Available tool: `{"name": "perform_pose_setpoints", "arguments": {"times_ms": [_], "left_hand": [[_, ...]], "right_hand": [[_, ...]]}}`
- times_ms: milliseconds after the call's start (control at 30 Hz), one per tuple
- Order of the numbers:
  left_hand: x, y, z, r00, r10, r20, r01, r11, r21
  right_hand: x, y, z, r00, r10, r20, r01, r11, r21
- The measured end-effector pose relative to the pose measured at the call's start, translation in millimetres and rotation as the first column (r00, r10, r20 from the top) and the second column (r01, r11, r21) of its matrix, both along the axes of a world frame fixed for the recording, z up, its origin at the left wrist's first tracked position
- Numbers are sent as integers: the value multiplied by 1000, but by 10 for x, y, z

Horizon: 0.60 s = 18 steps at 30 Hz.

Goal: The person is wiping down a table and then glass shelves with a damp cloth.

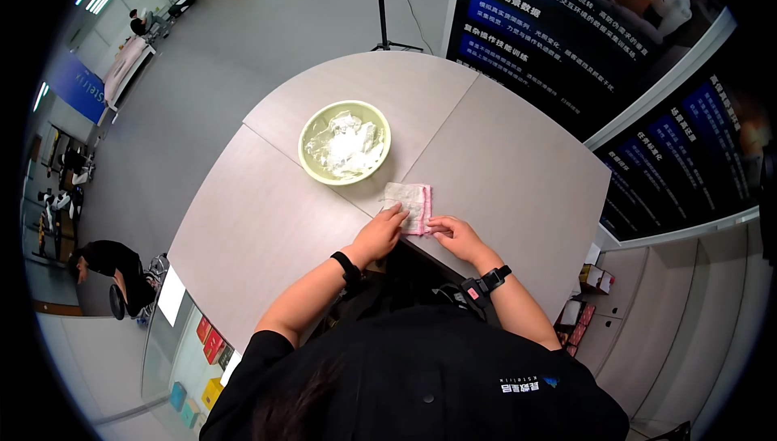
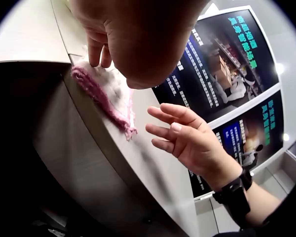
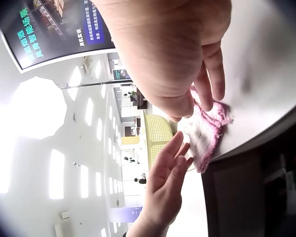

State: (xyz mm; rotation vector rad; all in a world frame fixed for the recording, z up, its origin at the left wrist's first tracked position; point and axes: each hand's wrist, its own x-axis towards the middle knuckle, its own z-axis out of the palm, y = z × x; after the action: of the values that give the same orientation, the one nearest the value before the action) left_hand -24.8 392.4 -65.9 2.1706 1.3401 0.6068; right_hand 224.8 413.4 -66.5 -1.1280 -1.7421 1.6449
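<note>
A folded, pale cloth with fuzzy pink edging (image 1: 414, 201) lies flat near the table's front edge, in front of me. My left hand (image 1: 379, 235) rests its fingertips on the cloth's left part, fingers fairly straight. Beside the pink right edge is my right hand (image 1: 458, 239), its fingertips right at that border. In the left wrist view the right hand (image 2: 200, 145) shows spread, slightly bent fingers with nothing between them. The right wrist view shows the left hand (image 3: 163, 190) with extended fingers by the cloth (image 3: 204, 131).
Beyond the cloth, a pale green basin (image 1: 305, 162) holds crumpled white material (image 1: 350, 143). Seams cross the rounded table (image 1: 510, 150). Dark display panels (image 1: 550, 44) stand past its far right side, and a black stand (image 1: 382, 12) behind it. Another person (image 1: 121, 271) is at the far left.
</note>
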Motion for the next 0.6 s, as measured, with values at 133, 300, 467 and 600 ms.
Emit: {"name": "perform_pose_setpoints", "arguments": {"times_ms": [133, 300, 467, 600], "left_hand": [[84, 48, -37, 992, -7, -128, 21, 994, 105], [-84, 57, -81, 982, -59, -180, 68, 997, 40], [-50, -11, -200, 990, 24, -138, 3, 981, 196], [-83, -15, -234, 965, -5, -263, 57, 980, 192]], "right_hand": [[63, -81, 81, 995, -68, 70, 62, 995, 78], [-47, -108, 199, 970, -66, 233, 17, 978, 207], [-493, -124, 114, 952, 29, 306, -170, 879, 445], [-720, -74, -241, 858, -125, 499, -260, 732, 630]]}}
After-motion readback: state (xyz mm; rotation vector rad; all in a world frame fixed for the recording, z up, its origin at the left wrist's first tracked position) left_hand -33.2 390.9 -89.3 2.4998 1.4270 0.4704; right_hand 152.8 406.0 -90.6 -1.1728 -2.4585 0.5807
